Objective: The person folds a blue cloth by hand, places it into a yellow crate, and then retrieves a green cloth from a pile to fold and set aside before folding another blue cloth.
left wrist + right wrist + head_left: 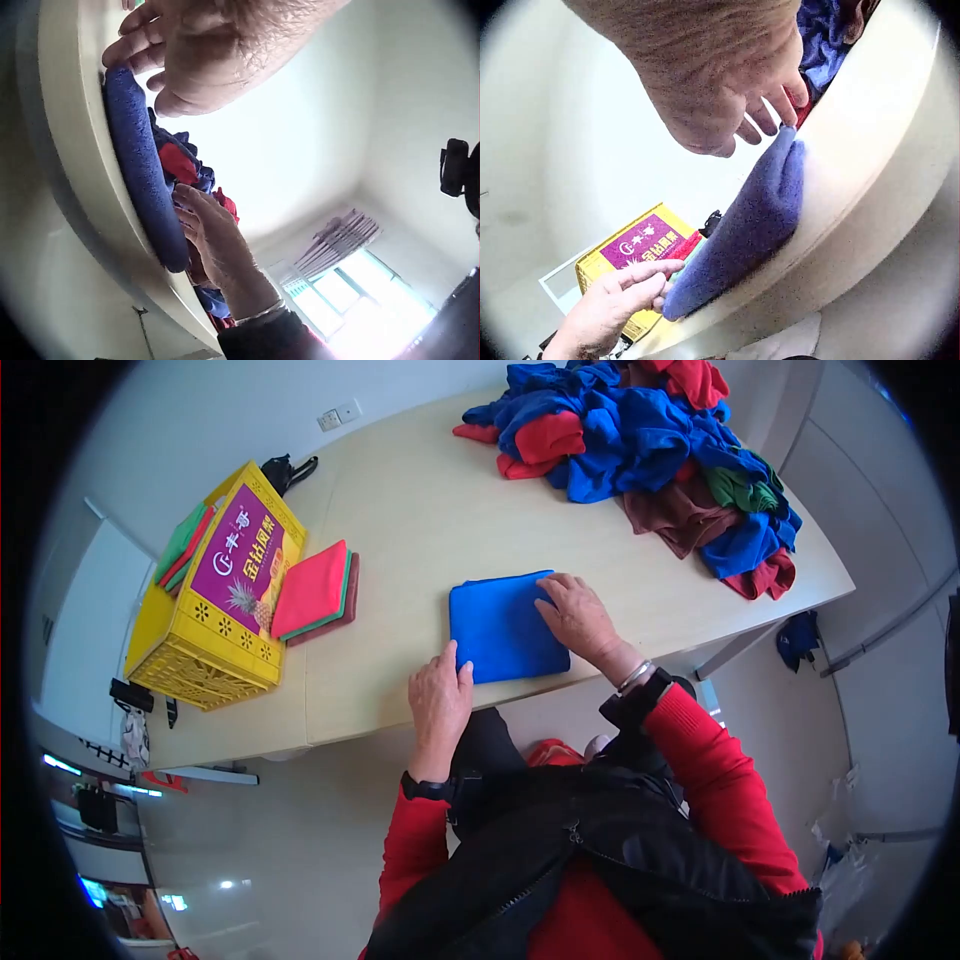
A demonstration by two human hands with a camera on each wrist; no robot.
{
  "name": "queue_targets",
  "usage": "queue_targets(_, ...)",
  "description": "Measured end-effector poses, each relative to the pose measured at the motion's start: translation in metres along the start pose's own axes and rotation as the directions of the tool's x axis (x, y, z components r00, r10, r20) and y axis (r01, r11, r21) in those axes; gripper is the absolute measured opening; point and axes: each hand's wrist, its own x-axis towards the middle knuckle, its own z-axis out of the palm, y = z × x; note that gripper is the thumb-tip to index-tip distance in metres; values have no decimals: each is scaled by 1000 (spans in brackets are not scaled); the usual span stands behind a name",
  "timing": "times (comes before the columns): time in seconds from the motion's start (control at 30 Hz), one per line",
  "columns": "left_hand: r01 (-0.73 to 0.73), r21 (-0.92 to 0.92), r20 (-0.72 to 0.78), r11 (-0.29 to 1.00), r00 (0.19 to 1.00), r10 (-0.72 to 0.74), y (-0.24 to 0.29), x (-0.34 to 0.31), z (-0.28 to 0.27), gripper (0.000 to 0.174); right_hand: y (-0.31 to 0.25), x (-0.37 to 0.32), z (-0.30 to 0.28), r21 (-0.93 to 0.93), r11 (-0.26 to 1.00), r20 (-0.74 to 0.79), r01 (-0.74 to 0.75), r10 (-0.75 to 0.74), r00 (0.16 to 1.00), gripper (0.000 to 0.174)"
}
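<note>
A blue cloth [505, 632], folded into a neat rectangle, lies flat near the table's front edge. My left hand [440, 698] is at its left side, fingertips right at the folded edge. Across from it, my right hand [582, 618] rests its fingers on the upper right part of the cloth. Seen from the right wrist, the folded cloth [742, 229] shows its layers side-on, with the right fingertips touching its far corner. In the left wrist view the cloth [142, 172] looks like a thick rounded roll along the edge, under the left fingertips.
A yellow crate [215, 645] with a purple label stands at the left, folded cloths [185, 550] showing inside. Beside it lies a stack of folded red, green and brown cloths [318, 590]. A heap of crumpled blue, red, brown and green cloths [635, 440] covers the table's back right.
</note>
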Motion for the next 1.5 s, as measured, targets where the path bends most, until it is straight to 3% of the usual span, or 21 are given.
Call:
queue_targets(0.17, 39, 150, 23, 988, 999, -43, 10, 27, -8, 37, -19, 6, 25, -236, 970, -11, 56, -61, 998, 51)
queue_targets(0.23, -167, 44, -138, 985, 975, 172, 9, 48, 13, 38, -23, 8, 38, -219, 974, 20, 54, -51, 998, 54)
queue_targets(0.33, -293, -25, -39, 956, 956, 292, 9, 75, 45, 47, -19, 10, 52, -190, 981, 81, 49, -35, 996, 59)
queue_targets(0.47, -248, -5, 70, 969, 966, 248, 10, 78, 58, 56, -11, 9, 56, -242, 969, 95, 53, -31, 995, 62)
queue_targets(0.6, -230, -7, 101, 973, 968, 229, 7, 78, 62, 60, -9, 8, 54, -171, 985, 116, 26, -6, 993, 64)
queue_targets(1.5, -226, 8, 67, 974, 972, 224, 8, 75, 61, 62, -15, 6, 48, -168, 986, 102, 7, 10, 995, 66)
